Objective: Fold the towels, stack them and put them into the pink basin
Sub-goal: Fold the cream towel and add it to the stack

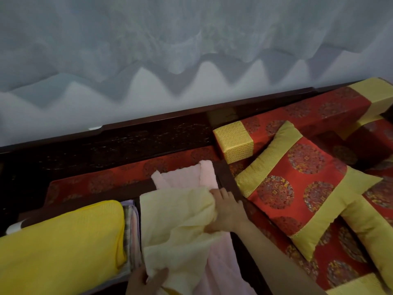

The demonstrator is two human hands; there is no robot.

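So I'm midway through folding the yellow towel [178,220], which is lying bunched on top of the pink towel [187,177] on the dark wooden ledge [225,173], just left of the red cushion [297,188]. My left hand [142,277] is pinching its near corner, thumb on top, and my right hand [226,209] is gripping the far right edge with the thumb tucked under the cloth. I'm guessing the next bit needs both ends pulled taut to flatten it before doubling it over, and the pink basin isn't showing anywhere, so stacking is waiting.
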